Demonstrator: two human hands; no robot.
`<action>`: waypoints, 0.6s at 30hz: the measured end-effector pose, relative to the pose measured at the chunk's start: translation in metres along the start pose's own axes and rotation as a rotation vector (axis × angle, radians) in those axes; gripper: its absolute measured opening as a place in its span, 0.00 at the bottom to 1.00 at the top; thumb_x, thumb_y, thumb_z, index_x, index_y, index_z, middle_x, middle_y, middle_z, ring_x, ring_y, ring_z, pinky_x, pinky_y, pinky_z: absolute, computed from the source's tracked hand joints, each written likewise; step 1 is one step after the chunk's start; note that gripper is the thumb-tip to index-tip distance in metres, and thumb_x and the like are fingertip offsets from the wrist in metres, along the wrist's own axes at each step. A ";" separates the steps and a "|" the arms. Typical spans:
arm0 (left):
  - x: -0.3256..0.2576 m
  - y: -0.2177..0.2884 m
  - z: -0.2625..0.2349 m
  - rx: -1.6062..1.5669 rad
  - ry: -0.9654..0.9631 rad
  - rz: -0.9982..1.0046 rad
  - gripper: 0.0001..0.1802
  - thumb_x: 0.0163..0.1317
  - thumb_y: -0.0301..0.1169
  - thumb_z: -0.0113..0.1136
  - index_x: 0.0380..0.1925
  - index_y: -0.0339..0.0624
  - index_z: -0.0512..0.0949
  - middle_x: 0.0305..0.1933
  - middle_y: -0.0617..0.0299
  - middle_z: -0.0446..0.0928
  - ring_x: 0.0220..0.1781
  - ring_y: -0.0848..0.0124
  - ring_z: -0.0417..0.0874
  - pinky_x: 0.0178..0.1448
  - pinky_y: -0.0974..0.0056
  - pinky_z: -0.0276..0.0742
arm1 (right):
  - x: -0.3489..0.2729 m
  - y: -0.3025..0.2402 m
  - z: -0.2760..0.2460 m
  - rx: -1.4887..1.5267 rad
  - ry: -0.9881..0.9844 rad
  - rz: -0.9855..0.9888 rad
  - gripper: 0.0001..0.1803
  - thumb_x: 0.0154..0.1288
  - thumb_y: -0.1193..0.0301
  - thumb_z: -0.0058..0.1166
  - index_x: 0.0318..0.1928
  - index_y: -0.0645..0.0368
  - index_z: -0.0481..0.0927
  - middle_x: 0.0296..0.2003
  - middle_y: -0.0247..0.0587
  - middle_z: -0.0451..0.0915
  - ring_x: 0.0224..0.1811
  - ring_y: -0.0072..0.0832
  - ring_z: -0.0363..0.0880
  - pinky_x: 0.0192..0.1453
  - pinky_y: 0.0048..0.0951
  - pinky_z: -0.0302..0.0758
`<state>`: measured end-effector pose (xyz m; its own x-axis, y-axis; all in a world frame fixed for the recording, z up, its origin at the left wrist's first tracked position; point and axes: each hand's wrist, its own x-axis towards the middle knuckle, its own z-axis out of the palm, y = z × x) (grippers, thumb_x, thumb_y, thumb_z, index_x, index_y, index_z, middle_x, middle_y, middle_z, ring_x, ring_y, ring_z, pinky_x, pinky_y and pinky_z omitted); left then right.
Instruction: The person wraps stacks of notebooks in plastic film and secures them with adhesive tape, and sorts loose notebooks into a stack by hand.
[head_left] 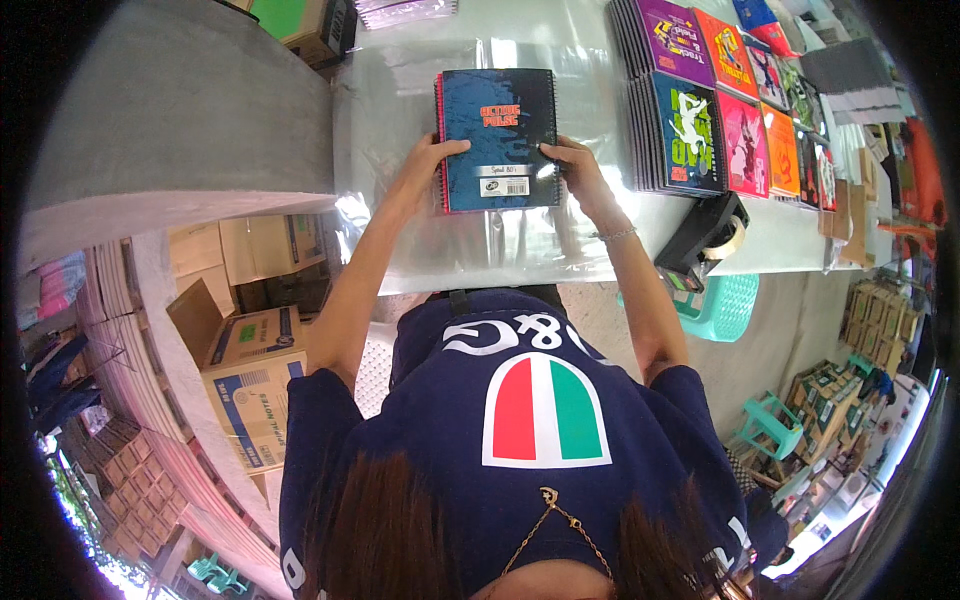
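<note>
A stack of spiral notebooks [497, 140] with a dark blue back cover on top lies in front of me on the plastic-covered table. Black wire coils run down its right side, and pinkish-red edges show along its left. My left hand [432, 163] grips the left edge, thumb over the cover and fingers hidden underneath or behind. On the opposite edge, my right hand [582, 172] holds it the same way, its thumb on the cover near the coil. How many notebooks are between my hands I cannot tell.
Stacked spiral notebooks with colourful covers [690, 130] stand at the table's right. A black tape dispenser [705, 240] sits at the near right edge, above a mint-green stool [722, 308]. Left are a grey surface [240, 110] and an opened cardboard box [250, 390].
</note>
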<state>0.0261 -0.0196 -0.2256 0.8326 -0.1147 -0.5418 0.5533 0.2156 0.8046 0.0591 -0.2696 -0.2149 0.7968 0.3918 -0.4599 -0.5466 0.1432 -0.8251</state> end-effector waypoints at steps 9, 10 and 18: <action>0.004 -0.019 0.005 0.167 0.227 0.244 0.29 0.56 0.37 0.64 0.52 0.28 0.71 0.46 0.52 0.79 0.44 0.67 0.80 0.51 0.66 0.74 | 0.007 0.015 0.001 -0.130 0.117 -0.058 0.22 0.61 0.68 0.54 0.52 0.72 0.74 0.42 0.42 0.80 0.44 0.26 0.77 0.54 0.25 0.68; 0.004 -0.019 0.005 0.152 0.214 0.236 0.29 0.56 0.36 0.64 0.53 0.29 0.71 0.46 0.52 0.79 0.44 0.68 0.80 0.52 0.66 0.74 | 0.006 0.015 0.003 -0.138 0.122 -0.074 0.23 0.62 0.68 0.54 0.52 0.73 0.73 0.42 0.42 0.80 0.44 0.26 0.77 0.54 0.25 0.68; -0.004 -0.014 0.006 0.165 0.189 0.219 0.27 0.57 0.36 0.64 0.54 0.32 0.72 0.48 0.53 0.79 0.46 0.68 0.80 0.53 0.66 0.74 | 0.009 0.029 0.005 -0.497 0.327 -0.203 0.26 0.63 0.61 0.55 0.54 0.68 0.75 0.53 0.49 0.68 0.51 0.33 0.73 0.57 0.29 0.69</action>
<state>0.0153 -0.0285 -0.2335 0.9213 0.1024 -0.3751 0.3714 0.0539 0.9269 0.0491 -0.2570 -0.2412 0.9526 0.0918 -0.2899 -0.2539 -0.2845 -0.9244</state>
